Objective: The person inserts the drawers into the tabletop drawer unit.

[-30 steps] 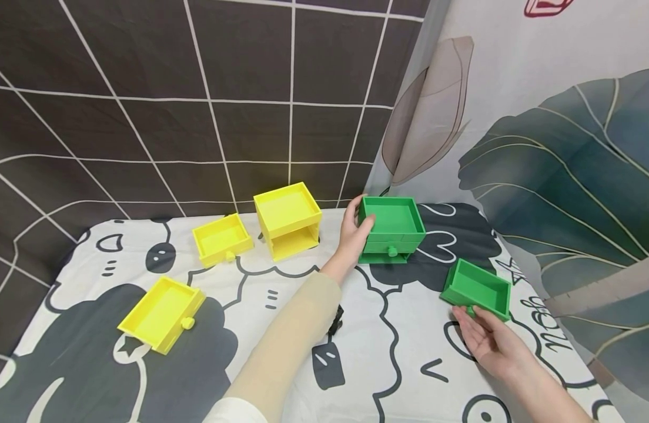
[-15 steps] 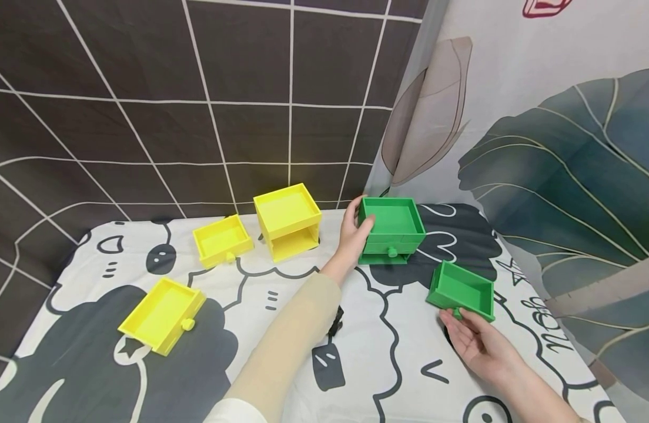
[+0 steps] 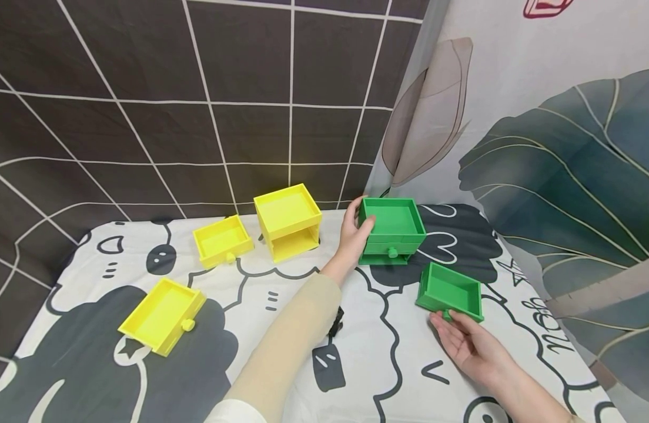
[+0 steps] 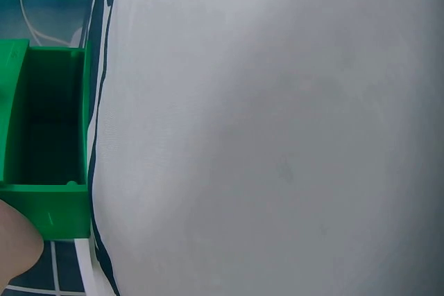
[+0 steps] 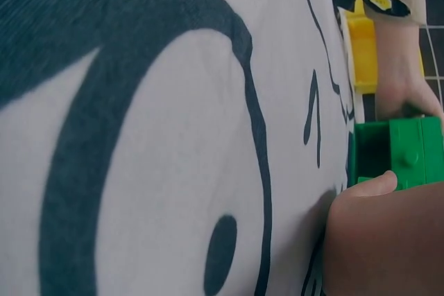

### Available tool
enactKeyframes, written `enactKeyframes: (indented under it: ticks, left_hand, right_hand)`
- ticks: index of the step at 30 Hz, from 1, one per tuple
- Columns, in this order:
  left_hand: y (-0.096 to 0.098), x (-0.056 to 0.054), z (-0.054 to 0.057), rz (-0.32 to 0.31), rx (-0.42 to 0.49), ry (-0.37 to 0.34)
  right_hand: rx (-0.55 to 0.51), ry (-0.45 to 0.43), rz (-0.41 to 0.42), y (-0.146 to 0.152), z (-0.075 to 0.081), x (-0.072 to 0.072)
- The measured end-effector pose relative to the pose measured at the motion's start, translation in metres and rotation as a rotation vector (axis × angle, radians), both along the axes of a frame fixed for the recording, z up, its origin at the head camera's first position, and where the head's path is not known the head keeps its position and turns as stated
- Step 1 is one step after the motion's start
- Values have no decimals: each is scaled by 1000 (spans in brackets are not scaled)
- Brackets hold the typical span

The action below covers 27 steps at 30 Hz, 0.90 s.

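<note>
Near the back of the cloth stands a small green drawer cabinet, its upper drawer closed with a round knob and its lower slot hollow. My left hand grips the cabinet's left side, thumb over the top edge; some fingers are hidden behind it. In the left wrist view the hollow slot shows. To the cabinet's front right, a loose green drawer sits apart from it. My right hand pinches that drawer's knob between thumb and fingers. The right wrist view shows the right hand below the cabinet.
A yellow cabinet with a hollow lower slot stands left of the green one. Two yellow drawers lie farther left, one small drawer behind and another drawer in front. A dark gridded cloth hangs behind.
My right hand has moved left with the green drawer, bringing it closer to the front of the green cabinet. The left hand and the cabinet stay where they were.
</note>
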<state>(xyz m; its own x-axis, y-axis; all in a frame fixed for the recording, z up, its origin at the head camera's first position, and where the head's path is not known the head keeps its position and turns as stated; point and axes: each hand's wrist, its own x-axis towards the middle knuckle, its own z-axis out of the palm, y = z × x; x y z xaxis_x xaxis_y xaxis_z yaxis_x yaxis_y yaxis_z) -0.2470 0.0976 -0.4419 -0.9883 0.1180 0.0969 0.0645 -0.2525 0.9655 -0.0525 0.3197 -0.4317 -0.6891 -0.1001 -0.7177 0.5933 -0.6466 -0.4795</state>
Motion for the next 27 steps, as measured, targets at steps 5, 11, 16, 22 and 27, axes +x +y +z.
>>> enactKeyframes:
  ticks: [5, 11, 16, 22, 27]
  left_hand:
    - [0, 1, 0, -6, 4, 4]
    - [0, 1, 0, 0, -9, -1]
    - [1, 0, -1, 1, -10, 2]
    - [0, 1, 0, -5, 4, 12]
    - [0, 0, 0, -4, 2, 6]
  right_hand:
    - [-13, 13, 17, -4, -1, 1]
    - [-2, 23, 31, -10, -2, 1]
    - [18, 32, 46, -15, -2, 1]
    - [9, 37, 49, -21, -1, -1]
    - [0, 45, 63, -24, 0, -2]
